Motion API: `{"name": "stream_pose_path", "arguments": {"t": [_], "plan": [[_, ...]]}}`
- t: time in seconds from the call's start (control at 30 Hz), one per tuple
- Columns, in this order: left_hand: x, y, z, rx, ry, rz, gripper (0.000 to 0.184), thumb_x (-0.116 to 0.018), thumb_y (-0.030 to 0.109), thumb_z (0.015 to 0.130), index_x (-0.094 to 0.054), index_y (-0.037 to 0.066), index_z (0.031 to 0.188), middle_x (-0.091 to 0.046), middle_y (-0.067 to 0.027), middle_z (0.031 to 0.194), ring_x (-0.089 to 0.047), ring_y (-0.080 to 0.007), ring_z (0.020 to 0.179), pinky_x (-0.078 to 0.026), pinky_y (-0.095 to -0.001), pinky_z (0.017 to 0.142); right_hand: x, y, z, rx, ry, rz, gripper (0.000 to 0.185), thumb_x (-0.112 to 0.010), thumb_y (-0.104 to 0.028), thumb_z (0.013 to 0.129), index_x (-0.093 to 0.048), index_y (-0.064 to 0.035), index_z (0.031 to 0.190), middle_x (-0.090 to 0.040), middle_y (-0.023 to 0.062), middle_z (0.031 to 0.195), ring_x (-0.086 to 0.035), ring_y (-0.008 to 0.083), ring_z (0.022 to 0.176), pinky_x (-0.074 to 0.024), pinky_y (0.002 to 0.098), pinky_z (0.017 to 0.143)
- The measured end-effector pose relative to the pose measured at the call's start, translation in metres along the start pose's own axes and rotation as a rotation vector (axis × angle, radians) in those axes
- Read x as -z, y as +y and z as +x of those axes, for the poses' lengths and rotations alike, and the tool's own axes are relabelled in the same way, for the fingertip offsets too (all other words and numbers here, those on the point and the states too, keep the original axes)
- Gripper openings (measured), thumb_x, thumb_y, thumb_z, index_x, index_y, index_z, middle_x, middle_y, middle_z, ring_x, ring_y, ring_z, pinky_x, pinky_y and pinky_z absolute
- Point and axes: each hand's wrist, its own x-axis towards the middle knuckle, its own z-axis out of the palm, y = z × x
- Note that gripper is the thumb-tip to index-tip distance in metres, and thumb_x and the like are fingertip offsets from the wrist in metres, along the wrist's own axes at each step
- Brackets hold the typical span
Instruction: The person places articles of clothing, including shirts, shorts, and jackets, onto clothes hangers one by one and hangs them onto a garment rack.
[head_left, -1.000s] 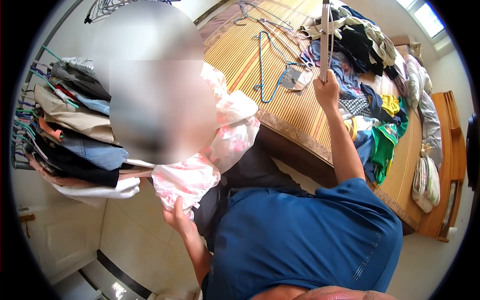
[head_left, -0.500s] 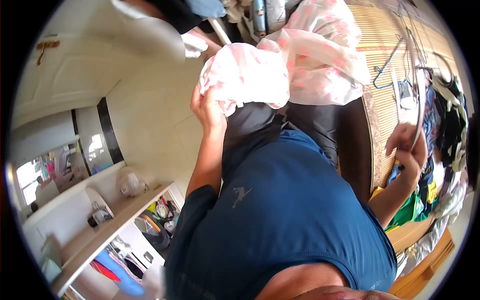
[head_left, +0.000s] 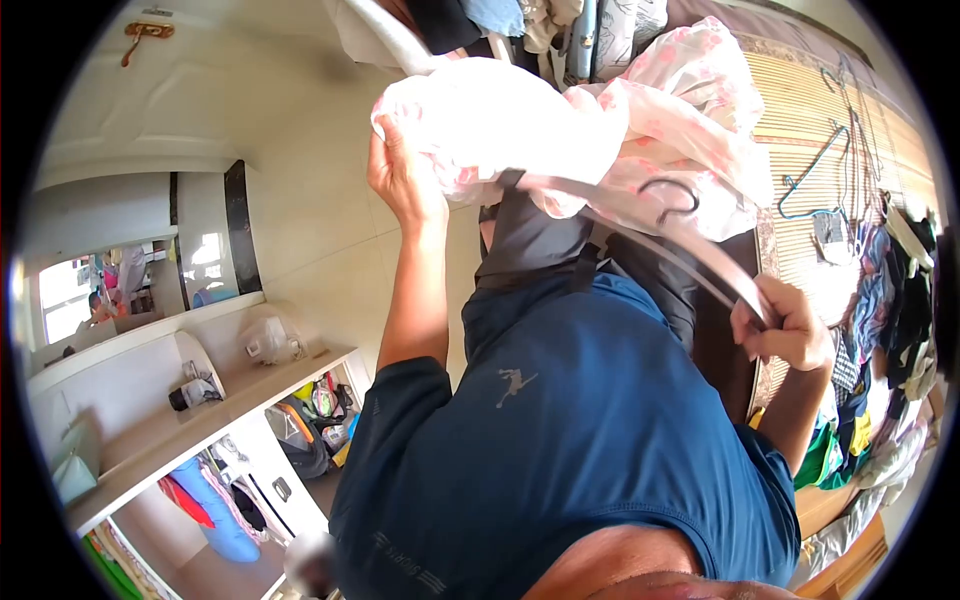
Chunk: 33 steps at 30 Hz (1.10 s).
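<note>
A thin white garment or cloth with a pink pattern (head_left: 690, 110) lies bunched across my lap and the mat edge. My left hand (head_left: 408, 180) is closed around its left edge, fingers and thumb pinching the fabric. Part of the cloth is washed out by light, so its kind is unclear. In my right hand (head_left: 788, 325) is a clothes hanger (head_left: 722, 268), greyish with a dark hook, gripped at one end. Its far end reaches over the cloth, close to my left hand. Whether that end touches the fabric, I cannot tell.
A striped mat (head_left: 785, 115) is at the right, with a blue hanger (head_left: 812, 180) and piled clothes (head_left: 905, 310). More clothes hang at the top. A shelf unit (head_left: 220, 400) with folded items stands at lower left.
My right hand has swung inward from the mat, bringing the hanger across to the cloth. My left hand has lifted the cloth slightly up and left.
</note>
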Motion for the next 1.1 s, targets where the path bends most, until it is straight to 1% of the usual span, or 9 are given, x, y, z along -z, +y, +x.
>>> {"name": "stream_pose_path", "arguments": {"t": [0.1, 0.2, 0.33, 0.53, 0.73, 0.77, 0.8, 0.9, 1.1], "plan": [[0.002, 0.008, 0.001, -0.042, 0.021, 0.123, 0.048, -0.053, 0.035, 0.111, -0.061, -0.004, 0.137, -0.068, -0.0147, 0.131, -0.065, -0.0236, 0.12, -0.051, -0.0381, 0.104, 0.002, -0.017, 0.006, 0.094, 0.238, -0.031, 0.019, -0.061, 0.0, 0.074, -0.061, 0.0002, 0.093, -0.06, 0.0035, 0.073, -0.059, 0.0091, 0.061, -0.0435, 0.0213, 0.05], [0.007, 0.002, -0.004, -0.051, 0.005, 0.179, 0.048, -0.054, 0.037, 0.11, -0.062, -0.002, 0.137, -0.068, -0.0131, 0.13, -0.064, -0.0216, 0.12, -0.051, -0.0368, 0.102, 0.006, -0.022, 0.019, 0.31, 0.373, 0.017, 0.026, -0.058, 0.004, 0.076, -0.058, 0.0009, 0.102, -0.061, 0.0068, 0.085, -0.053, 0.0079, 0.057, -0.039, 0.0201, 0.05], [0.008, -0.007, -0.016, 0.017, 0.01, 0.155, 0.048, -0.056, 0.037, 0.109, -0.061, 0.0, 0.139, -0.067, -0.0129, 0.132, -0.064, -0.0212, 0.119, -0.053, -0.037, 0.098, 0.007, -0.022, 0.027, 0.291, 0.355, -0.055, 0.029, -0.056, 0.007, 0.075, -0.056, 0.0002, 0.104, -0.061, 0.0068, 0.088, -0.051, 0.0081, 0.057, -0.0384, 0.021, 0.05], [0.021, -0.017, -0.023, 0.369, 0.033, 0.029, 0.047, -0.056, 0.035, 0.11, -0.058, 0.0, 0.141, -0.067, -0.011, 0.124, -0.065, -0.018, 0.097, -0.056, -0.037, 0.088, 0.003, -0.04, 0.021, 0.126, 0.2, -0.124, 0.028, -0.06, 0.0, 0.072, -0.062, 0.0003, 0.1, -0.066, 0.0056, 0.081, -0.063, 0.0103, 0.063, -0.0427, 0.0213, 0.052], [0.025, -0.022, -0.022, 0.188, -0.038, 0.122, 0.046, -0.056, 0.035, 0.109, -0.062, -0.002, 0.137, -0.07, -0.0091, 0.115, -0.066, -0.0161, 0.093, -0.054, -0.0323, 0.083, 0.01, -0.059, 0.041, 0.13, 0.113, -0.268, 0.031, -0.061, -0.004, 0.071, -0.063, 0.0005, 0.102, -0.067, 0.0063, 0.068, -0.061, 0.0105, 0.059, -0.0444, 0.0232, 0.054], [0.024, -0.02, -0.022, 0.185, -0.034, 0.12, 0.046, -0.056, 0.035, 0.109, -0.062, -0.002, 0.137, -0.07, -0.0091, 0.115, -0.066, -0.0161, 0.093, -0.054, -0.0323, 0.083, 0.018, -0.063, 0.044, 0.088, 0.046, -0.309, 0.045, -0.059, -0.001, 0.071, -0.064, 0.0057, 0.115, -0.071, 0.0125, 0.089, -0.065, 0.0125, 0.065, -0.0471, 0.0234, 0.054], [0.023, -0.018, -0.022, 0.151, -0.054, 0.168, 0.045, -0.056, 0.035, 0.109, -0.064, -0.002, 0.135, -0.071, -0.0082, 0.112, -0.065, -0.0148, 0.091, -0.054, -0.031, 0.081, 0.02, -0.066, 0.051, 0.091, 0.044, -0.313, 0.045, -0.059, -0.001, 0.071, -0.064, 0.0057, 0.115, -0.071, 0.0125, 0.089, -0.065, 0.0125, 0.065, -0.0471, 0.0234, 0.054], [0.02, -0.01, -0.025, 0.11, -0.089, 0.189, 0.043, -0.056, 0.034, 0.109, -0.067, -0.001, 0.132, -0.072, -0.007, 0.109, -0.065, -0.0126, 0.089, -0.052, -0.0292, 0.078, 0.022, -0.073, 0.069, 0.359, 0.006, -0.358, 0.074, -0.056, 0.005, 0.069, -0.052, 0.0107, 0.143, -0.053, 0.0209, 0.142, -0.072, 0.0201, 0.083, -0.0571, 0.0257, 0.058], [0.027, -0.008, -0.031, 0.078, -0.076, 0.187, 0.042, -0.056, 0.034, 0.109, -0.068, -0.001, 0.132, -0.071, -0.0045, 0.107, -0.061, -0.0097, 0.082, -0.05, -0.0264, 0.074, 0.036, -0.101, 0.089, 0.41, -0.098, -0.452, 0.07, -0.06, 0.004, 0.066, -0.06, 0.0106, 0.136, -0.059, 0.0238, 0.137, -0.074, 0.022, 0.077, -0.0598, 0.0271, 0.061]]}}
